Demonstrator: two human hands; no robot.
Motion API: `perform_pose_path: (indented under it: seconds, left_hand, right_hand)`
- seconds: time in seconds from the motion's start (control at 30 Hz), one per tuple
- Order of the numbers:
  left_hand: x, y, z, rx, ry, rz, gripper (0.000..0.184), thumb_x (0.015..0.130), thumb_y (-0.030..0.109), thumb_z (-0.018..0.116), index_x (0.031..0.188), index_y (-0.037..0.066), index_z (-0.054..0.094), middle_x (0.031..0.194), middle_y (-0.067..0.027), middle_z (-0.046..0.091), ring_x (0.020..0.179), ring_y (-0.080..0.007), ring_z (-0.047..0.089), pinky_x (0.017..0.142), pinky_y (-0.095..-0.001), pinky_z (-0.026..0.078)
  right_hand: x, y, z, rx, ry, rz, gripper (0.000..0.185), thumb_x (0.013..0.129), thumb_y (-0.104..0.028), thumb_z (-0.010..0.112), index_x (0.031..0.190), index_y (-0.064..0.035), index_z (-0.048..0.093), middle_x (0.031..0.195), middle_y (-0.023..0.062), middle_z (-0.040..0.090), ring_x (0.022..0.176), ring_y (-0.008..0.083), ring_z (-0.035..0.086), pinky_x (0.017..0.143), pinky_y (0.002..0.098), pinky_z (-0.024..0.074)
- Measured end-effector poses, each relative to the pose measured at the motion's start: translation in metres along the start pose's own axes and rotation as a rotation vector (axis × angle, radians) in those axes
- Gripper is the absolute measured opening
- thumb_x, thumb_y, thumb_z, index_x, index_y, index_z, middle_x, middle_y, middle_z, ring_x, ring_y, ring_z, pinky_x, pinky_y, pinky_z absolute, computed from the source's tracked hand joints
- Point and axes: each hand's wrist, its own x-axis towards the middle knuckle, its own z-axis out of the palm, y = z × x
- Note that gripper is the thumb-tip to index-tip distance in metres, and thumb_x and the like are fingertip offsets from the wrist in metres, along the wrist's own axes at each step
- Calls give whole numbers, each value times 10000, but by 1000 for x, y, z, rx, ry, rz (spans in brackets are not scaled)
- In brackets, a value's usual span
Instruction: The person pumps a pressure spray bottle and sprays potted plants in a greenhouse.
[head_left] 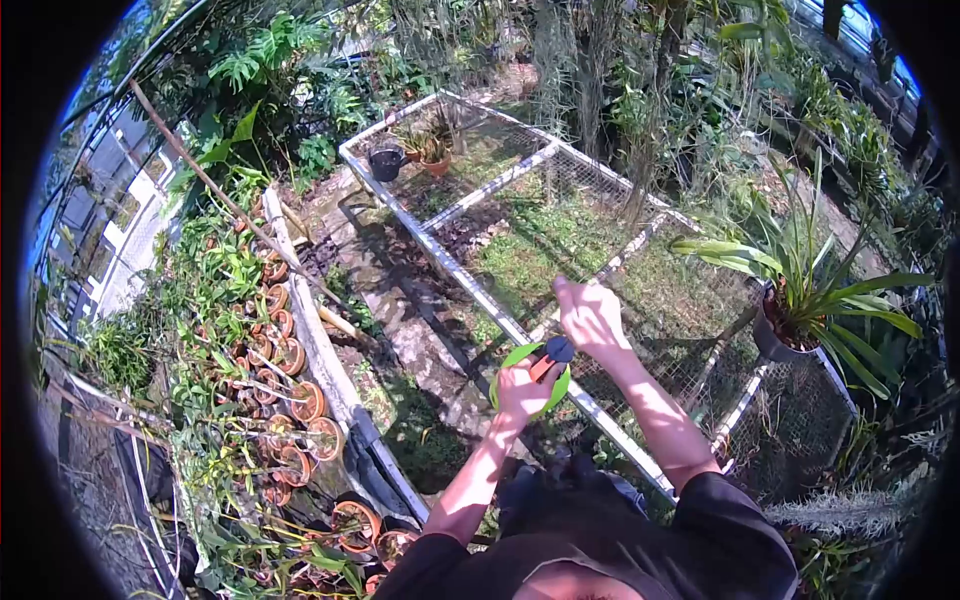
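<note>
My left hand (522,392) is closed around a small orange and dark blue tool (553,356) whose kind I cannot make out. A bright green round thing (557,392), like a ring or disc, shows around and behind that hand; whether the hand grips it too is unclear. My right hand (592,318) is up and to the right, fingers curled together above the mesh frame. Anything in its fingers is hidden or too thin to see. The two hands are apart.
A long wire-mesh bench (478,288) with a pale frame stretches ahead. On it stand a large potted strap-leaved plant (785,335) at right, plus a black pot (386,163) and an orange pot (436,166) at the far end. Several clay pots (308,402) line the left.
</note>
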Motion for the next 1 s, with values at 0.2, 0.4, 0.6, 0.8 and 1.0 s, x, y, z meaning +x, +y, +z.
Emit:
perform_pose_path:
  seconds: [0.2,0.4,0.6,0.8,1.0]
  left_hand:
    - [-9,20,38,2,-105,-212,357,777,363,740,850,19,676,739,-191,658,669,-354,650,616,-403,510]
    - [-35,-18,94,-517,-368,-473,365,828,145,696,1125,-21,564,975,-77,661,905,-154,638,802,-298,508]
    - [-20,55,72,-337,-666,-204,572,817,133,664,1310,-11,412,1150,-174,623,1076,-282,618,930,-382,482]
    - [-3,128,42,301,-783,-210,529,833,237,653,1249,-29,465,1037,-215,656,968,-344,645,853,-381,512]
    - [-50,-7,97,-825,-588,-801,724,844,441,617,1429,107,353,1079,-141,620,941,-282,643,768,-374,553]
  right_hand:
    - [-59,37,29,578,-312,466,357,958,-372,455,938,-33,565,761,219,629,739,387,629,700,455,498]
    - [-164,54,45,1200,-478,982,516,875,-477,624,749,22,637,643,81,591,641,127,539,597,303,435]
    - [-188,66,49,1327,-247,991,435,973,-352,546,850,32,708,748,14,676,681,52,559,632,226,442]
    - [-180,74,35,1387,-142,934,358,967,-300,558,899,17,711,766,31,679,689,67,577,650,232,450]
    - [-148,88,30,1355,-1,991,321,971,-279,528,825,-12,629,597,-43,491,513,46,429,478,214,336]
